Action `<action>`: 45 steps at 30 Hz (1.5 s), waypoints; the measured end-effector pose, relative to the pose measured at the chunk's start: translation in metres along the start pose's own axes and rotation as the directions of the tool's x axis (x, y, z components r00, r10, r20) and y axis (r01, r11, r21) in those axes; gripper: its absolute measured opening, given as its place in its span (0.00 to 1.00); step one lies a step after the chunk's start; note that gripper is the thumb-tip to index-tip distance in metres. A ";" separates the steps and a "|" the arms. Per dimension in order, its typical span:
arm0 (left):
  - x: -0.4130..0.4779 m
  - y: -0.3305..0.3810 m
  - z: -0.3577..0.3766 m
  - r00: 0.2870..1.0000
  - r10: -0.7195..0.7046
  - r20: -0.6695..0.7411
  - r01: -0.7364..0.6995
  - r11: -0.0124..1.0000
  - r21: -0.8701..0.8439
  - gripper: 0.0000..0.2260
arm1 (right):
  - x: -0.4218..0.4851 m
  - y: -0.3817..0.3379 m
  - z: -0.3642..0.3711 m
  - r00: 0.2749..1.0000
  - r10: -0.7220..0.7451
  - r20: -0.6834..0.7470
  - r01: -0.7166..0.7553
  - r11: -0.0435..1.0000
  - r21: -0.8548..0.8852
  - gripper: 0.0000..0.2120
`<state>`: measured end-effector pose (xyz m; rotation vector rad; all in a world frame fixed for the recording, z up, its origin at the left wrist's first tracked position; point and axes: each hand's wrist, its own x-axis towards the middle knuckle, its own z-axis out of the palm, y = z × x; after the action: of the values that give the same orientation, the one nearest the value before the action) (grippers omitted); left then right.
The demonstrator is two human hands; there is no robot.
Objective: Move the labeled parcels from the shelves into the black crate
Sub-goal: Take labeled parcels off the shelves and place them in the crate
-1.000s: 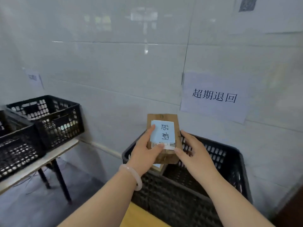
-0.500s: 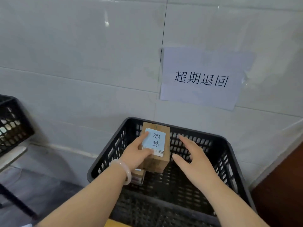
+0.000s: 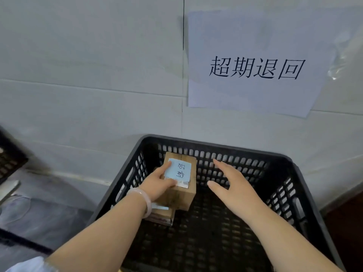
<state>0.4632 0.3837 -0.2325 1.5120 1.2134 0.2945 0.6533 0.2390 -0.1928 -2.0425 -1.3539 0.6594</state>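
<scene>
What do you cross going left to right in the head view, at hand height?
Other crate at the left edge → left hand → labeled parcel → right hand → right wall of the black crate.

wall (image 3: 88, 65): white glossy tiles, 1 dark vertical joint | paper sheet (image 3: 253, 42): white, stuck flat on wall, 4 printed black characters 超期退回, clear film at right edge | side basket (image 3: 9, 160): black lattice, cut off by left frame edge | floor (image 3: 49, 213): grey
</scene>
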 end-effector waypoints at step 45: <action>0.054 -0.031 0.090 0.906 -0.016 0.423 -0.422 -0.091 0.902 0.35 | 0.033 0.047 0.031 0.974 0.219 0.051 -0.221 0.975 0.037 0.28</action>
<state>0.5368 0.3693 -0.3126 2.9666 0.7866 -0.9671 0.6733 0.2620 -0.2503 -2.1734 -1.1377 0.8292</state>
